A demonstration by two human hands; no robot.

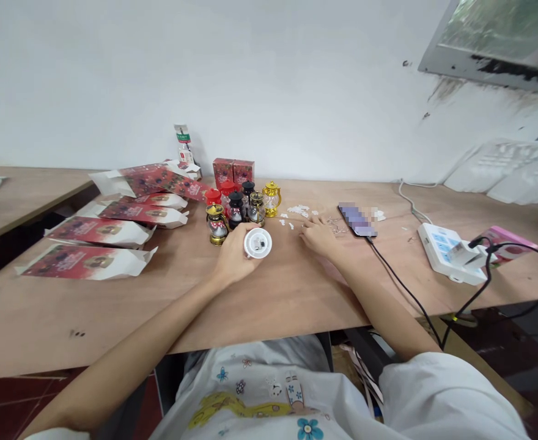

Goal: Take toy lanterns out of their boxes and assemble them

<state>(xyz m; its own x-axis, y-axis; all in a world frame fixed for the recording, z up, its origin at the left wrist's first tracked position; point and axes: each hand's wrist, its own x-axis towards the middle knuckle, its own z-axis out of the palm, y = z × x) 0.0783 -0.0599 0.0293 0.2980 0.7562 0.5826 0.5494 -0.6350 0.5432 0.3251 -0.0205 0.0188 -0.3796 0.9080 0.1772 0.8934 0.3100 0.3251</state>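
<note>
My left hand (236, 255) is closed around a small white lantern-like piece, whose round white base (258, 243) faces me. A recess with small dark and metallic parts shows in that base. My right hand (318, 237) rests on the table with bent fingers drawn together at the tips. Whatever its fingertips hold is too small to make out. Small white pieces (298, 211) lie scattered just beyond it, and thin wire-like pieces (337, 226) lie to its right. Behind my left hand stand several mini lanterns, among them a gold one (271, 200), a black one (236, 208) and a red one (213, 197).
Red printed boxes (90, 260), partly folded, lie at the left. Two closed red boxes (233, 171) and a tube (184, 143) stand by the wall. A phone (357, 220) on a black cable lies at the right, near a white power strip (450, 250) and a pink box (510, 239).
</note>
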